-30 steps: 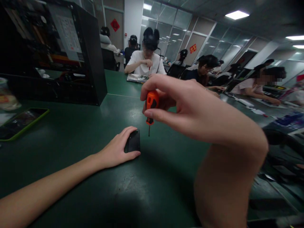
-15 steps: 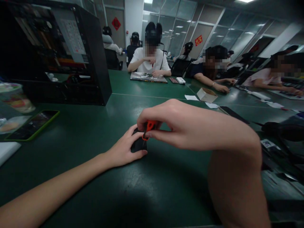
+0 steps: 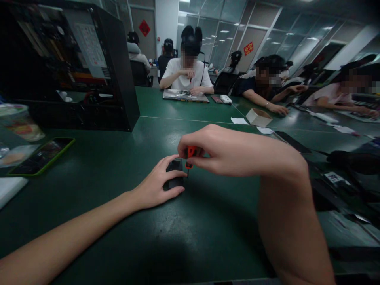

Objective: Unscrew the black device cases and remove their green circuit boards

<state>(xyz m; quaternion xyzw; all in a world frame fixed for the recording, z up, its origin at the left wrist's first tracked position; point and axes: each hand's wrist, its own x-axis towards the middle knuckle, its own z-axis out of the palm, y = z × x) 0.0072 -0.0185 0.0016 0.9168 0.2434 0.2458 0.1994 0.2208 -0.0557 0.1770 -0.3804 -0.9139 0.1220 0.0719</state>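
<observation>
On the green table [image 3: 124,166] lies a small black block [image 3: 175,174]. My left hand [image 3: 156,186] grips it, fingers over its top and thumb along its near side. Just right of it, my right hand [image 3: 225,152] pinches an orange-handled screwdriver [image 3: 190,155] held upright, its thin tip down at the block's right edge. Most of the handle is hidden inside my fingers.
An open black computer case [image 3: 71,67] stands at the back left. A phone in a green case [image 3: 41,155] and a plastic cup [image 3: 18,120] lie at the left. Other people sit working across the table, near a cardboard box [image 3: 259,117] and papers. Dark cables lie at right.
My right hand came down from above the table with the screwdriver to the block, then shifted slightly right. My left hand stayed on the block.
</observation>
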